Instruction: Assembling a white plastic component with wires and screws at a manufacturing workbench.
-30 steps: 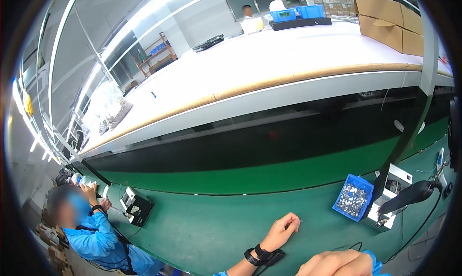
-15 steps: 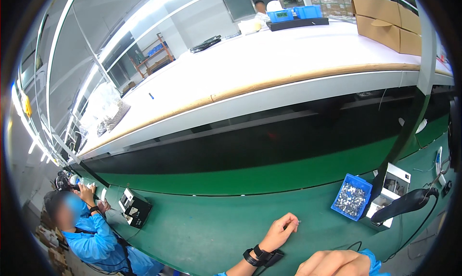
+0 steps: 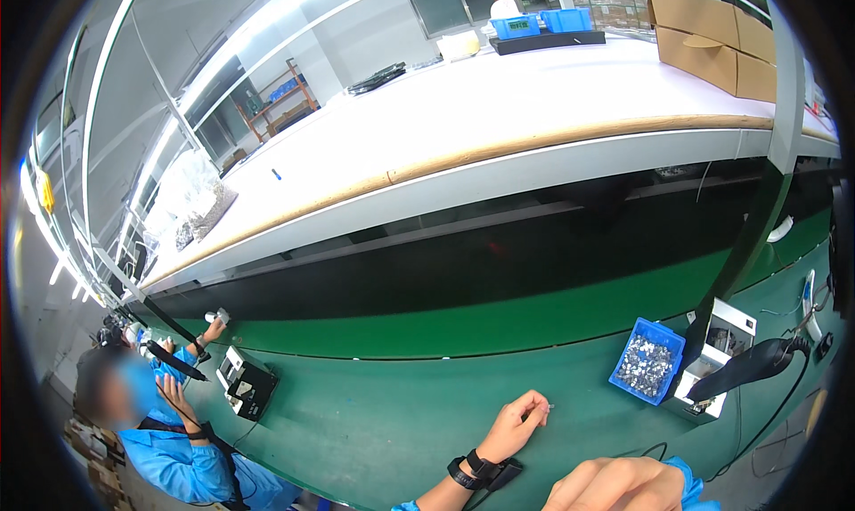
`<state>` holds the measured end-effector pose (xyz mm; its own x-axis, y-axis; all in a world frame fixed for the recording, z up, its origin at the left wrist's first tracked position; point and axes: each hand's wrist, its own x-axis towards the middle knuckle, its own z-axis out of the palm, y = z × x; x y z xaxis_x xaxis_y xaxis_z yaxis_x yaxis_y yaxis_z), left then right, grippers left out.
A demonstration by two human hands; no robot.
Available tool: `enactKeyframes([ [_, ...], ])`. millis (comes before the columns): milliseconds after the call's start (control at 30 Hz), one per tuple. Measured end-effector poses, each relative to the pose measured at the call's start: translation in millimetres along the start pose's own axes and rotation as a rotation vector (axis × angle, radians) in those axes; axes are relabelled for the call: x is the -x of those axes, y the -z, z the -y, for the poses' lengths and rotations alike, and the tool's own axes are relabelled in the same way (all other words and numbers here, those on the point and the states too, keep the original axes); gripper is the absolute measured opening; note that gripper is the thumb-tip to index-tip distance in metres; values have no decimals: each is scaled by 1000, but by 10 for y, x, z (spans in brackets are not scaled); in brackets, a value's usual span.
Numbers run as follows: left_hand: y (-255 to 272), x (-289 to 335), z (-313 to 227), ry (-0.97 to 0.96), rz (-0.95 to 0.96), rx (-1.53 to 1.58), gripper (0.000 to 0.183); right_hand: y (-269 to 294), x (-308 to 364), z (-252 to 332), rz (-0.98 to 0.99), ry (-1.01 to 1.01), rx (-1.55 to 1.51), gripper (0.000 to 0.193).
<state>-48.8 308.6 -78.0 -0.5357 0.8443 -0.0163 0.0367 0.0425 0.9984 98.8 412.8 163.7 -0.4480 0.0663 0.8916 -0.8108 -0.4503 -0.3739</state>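
Over the green bench, my left hand (image 3: 517, 425) is closed, thumb and fingers pinched on a small shiny metal part (image 3: 550, 407) whose tip sticks out. My right hand (image 3: 614, 486) is at the lower edge with its fingers curled; whatever they hold, if anything, is hidden. To the right of both hands stands a blue bin (image 3: 647, 360) filled with small silvery metal parts. Against it is a black and white boxy device (image 3: 732, 320), with a black corded handheld tool (image 3: 744, 375) lying across its front.
A co-worker (image 3: 183, 453) in blue sits at the left by another black box device (image 3: 247, 385). Beyond the green bench (image 3: 383, 413) runs a green and black strip (image 3: 463, 306), then a white-topped table (image 3: 499, 93) with a cardboard box (image 3: 704, 52). Cables lie at the lower right.
My hands keep nearly the same pose and place. The co-worker's one hand has reached out to the strip with a small pale thing, and a black tool now shows by their other hand.
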Motion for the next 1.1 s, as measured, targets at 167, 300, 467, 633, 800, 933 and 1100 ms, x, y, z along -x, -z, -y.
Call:
enactKeyframes([
  [167, 0, 2, -1, 1, 0, 11, 9, 11, 1, -1, 5, -3, 1, 65],
  [300, -3, 6, -5, 0, -7, 1, 10, 12, 0, -6, 1, -4, -8, 63],
  [467, 25, 5, -22, 40, 22, -34, 10, 15, 3, -18, -3, 12, -17, 61],
  [633, 5, 4, 21, 0, -11, -20, 12, 20, 7, -25, -6, 3, -46, 61],
  [800, 4, -7, 33, -14, -6, -4, 12, 50, -3, -42, 18, 36, -66, 60],
  [933, -1, -10, 15, -18, -4, -2, 10, 64, -9, -51, 24, 55, -68, 59],
  [1100, -3, -4, 13, 0, -4, 14, 9, 54, 10, -40, 1, 42, -67, 60],
])
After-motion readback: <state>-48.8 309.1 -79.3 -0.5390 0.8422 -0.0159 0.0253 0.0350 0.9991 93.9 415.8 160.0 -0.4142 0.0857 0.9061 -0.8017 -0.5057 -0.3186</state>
